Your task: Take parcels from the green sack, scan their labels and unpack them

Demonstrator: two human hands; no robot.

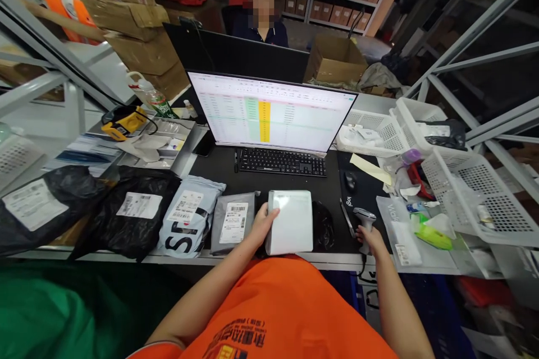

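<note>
My left hand [263,224] grips the left side of a white box [291,221] at the front edge of the desk, thumb on its top face. In my right hand [371,240] is a grey handheld barcode scanner [364,219], held by its handle with the head up. A utility knife [347,217] lies just left of the scanner. Crumpled black plastic [323,225] sits against the box's right side. Left of my left hand lie a grey parcel [232,222], a light blue mailer bag [191,216] and black parcels [132,207], all labelled.
A monitor [273,109] showing a spreadsheet stands behind a keyboard [282,162] and a mouse [350,180]. White plastic baskets [480,193] crowd the right. A yellow device [124,122] and bottle [158,102] are at left. Another person [261,11] sits beyond the monitor.
</note>
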